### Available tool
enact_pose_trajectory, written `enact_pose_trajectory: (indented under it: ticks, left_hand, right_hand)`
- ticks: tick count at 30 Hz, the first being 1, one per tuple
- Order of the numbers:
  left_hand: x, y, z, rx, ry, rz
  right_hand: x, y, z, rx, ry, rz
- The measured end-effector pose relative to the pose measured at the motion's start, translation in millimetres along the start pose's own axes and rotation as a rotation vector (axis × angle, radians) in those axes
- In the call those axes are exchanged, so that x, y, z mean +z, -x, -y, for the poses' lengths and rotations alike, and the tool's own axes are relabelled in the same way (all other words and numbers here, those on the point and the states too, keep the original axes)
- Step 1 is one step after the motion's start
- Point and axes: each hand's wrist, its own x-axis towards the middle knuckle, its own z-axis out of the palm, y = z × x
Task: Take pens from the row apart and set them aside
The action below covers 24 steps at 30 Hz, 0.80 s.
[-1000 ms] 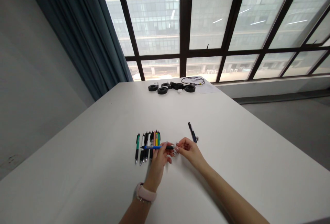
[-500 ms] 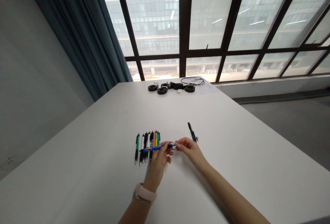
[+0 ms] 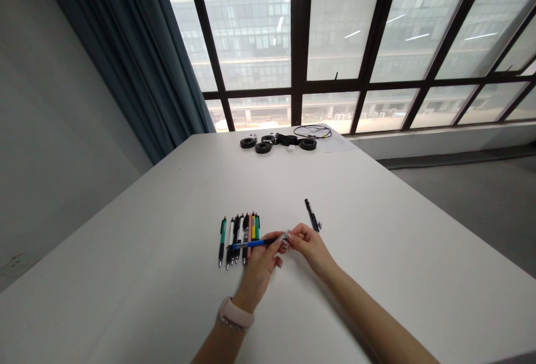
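Observation:
A blue pen with a black grip (image 3: 248,244) lies almost level across my left hand (image 3: 263,260), whose thumb and fingers are closed around its grip end. At that end, my right hand (image 3: 312,248) pinches a small silvery piece (image 3: 286,235), which looks like the pen's tip; the fingers partly hide it. Both hands' fingertips meet there, just above the table. Behind the blue pen is a row of several pens (image 3: 234,241), with black, green, white, pink and yellow barrels. My left hand covers the lower ends of some.
Beyond my right hand lies a dark pen (image 3: 311,215) with a small metal part (image 3: 320,225) beside it. Several black tape rolls (image 3: 263,147), a thin black cable (image 3: 312,132) and a sheet of paper (image 3: 339,144) are at the far end of the white table (image 3: 167,230).
My left hand has shifted slightly right along the pen, its thumb now closer to the right fingertips. The pen has tilted and dropped a little. My right hand has hardly moved.

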Motion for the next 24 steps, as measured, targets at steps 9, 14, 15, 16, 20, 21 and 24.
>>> enact_pose_trajectory:
  ticks: [9,14,15,16,20,21,24]
  left_hand:
    - [0.1,-4.7,7.7,0.033,-0.020,-0.057]
    - [-1.9,-6.7,13.7,0.046,-0.021,-0.043]
    - [-2.0,-6.4,14.1,0.036,-0.011,-0.042]
    - [-2.0,-6.0,14.1,0.026,0.002,-0.045]
    - [-2.1,-4.6,11.0,0.012,0.090,-0.138]
    - [-2.2,-4.6,9.6,0.010,0.115,-0.167]
    - [-2.9,-5.2,5.8,0.002,0.172,-0.214]
  right_hand:
    - [2.4,-0.6,-3.4,-0.054,0.055,-0.042]
    - [1.8,-0.6,-4.6,-0.113,0.156,-0.038]
    - [1.3,-0.9,-5.9,-0.125,0.180,-0.037]
    - [0.5,-1.3,-7.3,-0.138,0.209,-0.039]
    - [-9.3,-2.9,-5.2,-0.213,0.436,-0.138]
    - [-14.3,-3.2,-1.1,-0.231,0.548,-0.187]
    - [-34.9,-5.0,17.1,-0.207,1.087,-0.368]
